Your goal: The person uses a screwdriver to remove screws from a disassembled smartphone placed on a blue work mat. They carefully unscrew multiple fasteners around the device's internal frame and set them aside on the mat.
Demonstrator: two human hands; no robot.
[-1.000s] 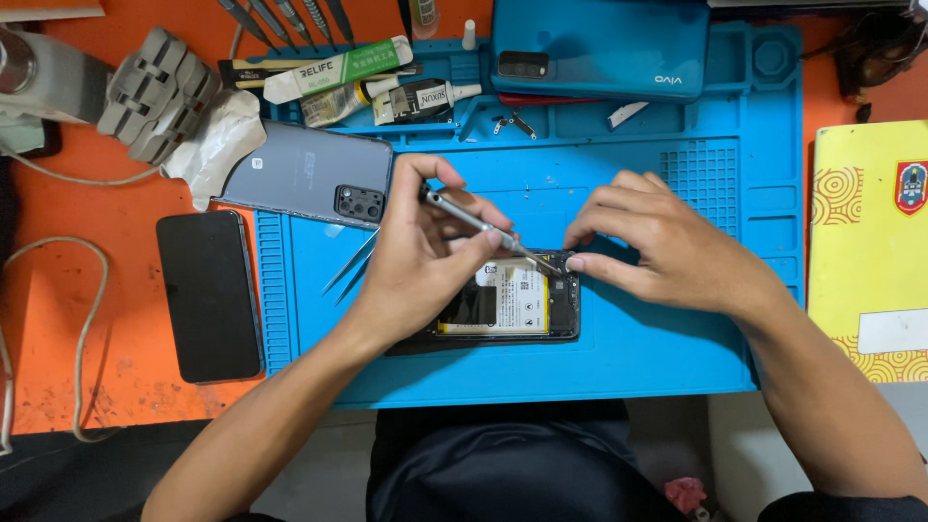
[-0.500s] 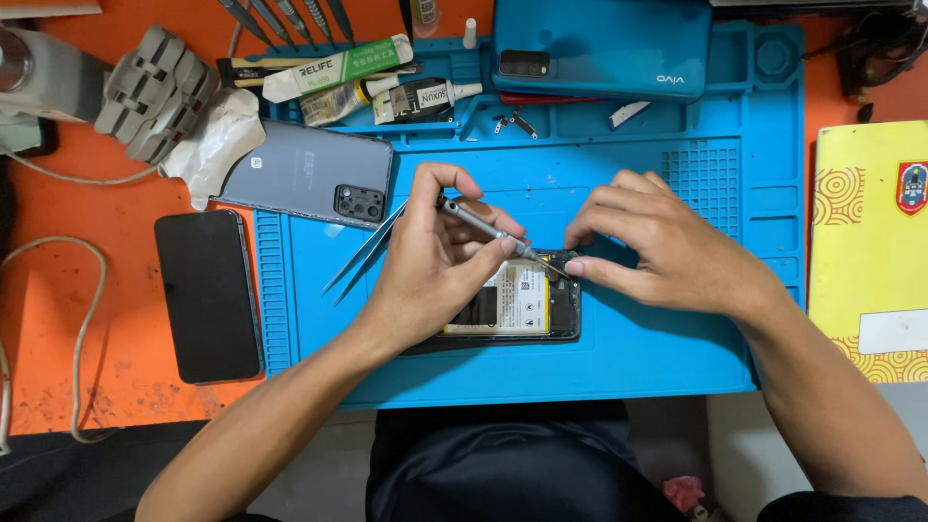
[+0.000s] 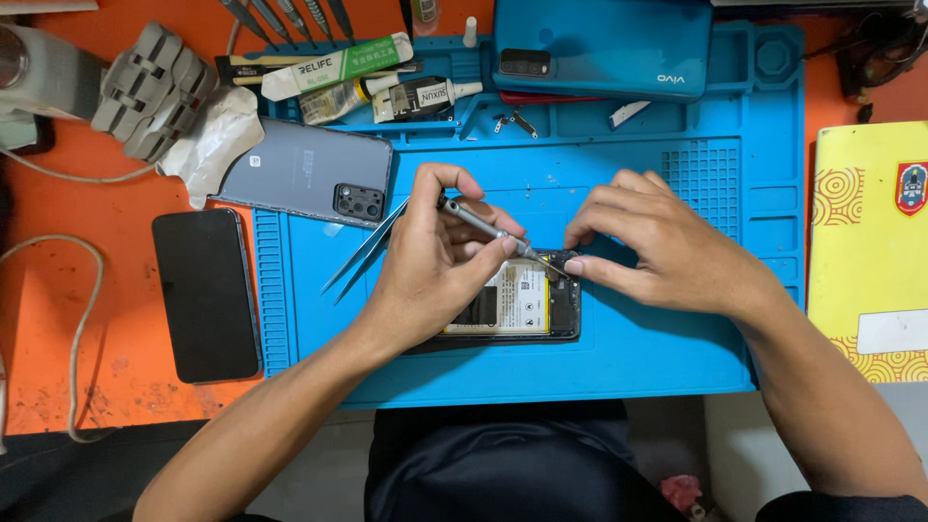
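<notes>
— At the middle of the frame, what do we have under our hands?

— We have an opened phone (image 3: 517,302), back cover off, lying flat on the blue work mat (image 3: 667,367) that covers the orange surface (image 3: 116,377). Its pale battery faces up.

— And our left hand (image 3: 435,271)?

— We curl it around a slim screwdriver (image 3: 493,232), thumb and fingertips pinching the shaft, the tip slanting down to the phone's upper right corner. A pair of tweezers (image 3: 362,253) is tucked in the same hand, its points sticking out toward the lower left.

— The right hand (image 3: 667,246)?

— We arch it over the phone's upper right edge, fingers bent and close together, fingertips pressing the frame just beside the screwdriver tip. It grips nothing that we can see.

— What lies around us?

— Upper left of centre, a grey back cover (image 3: 300,174) partly on the mat. Left of the mat, a black phone (image 3: 205,295) face up. At the top, a blue phone (image 3: 604,43) and some glue tubes (image 3: 367,82). At the right edge, a yellow book (image 3: 870,242).
</notes>
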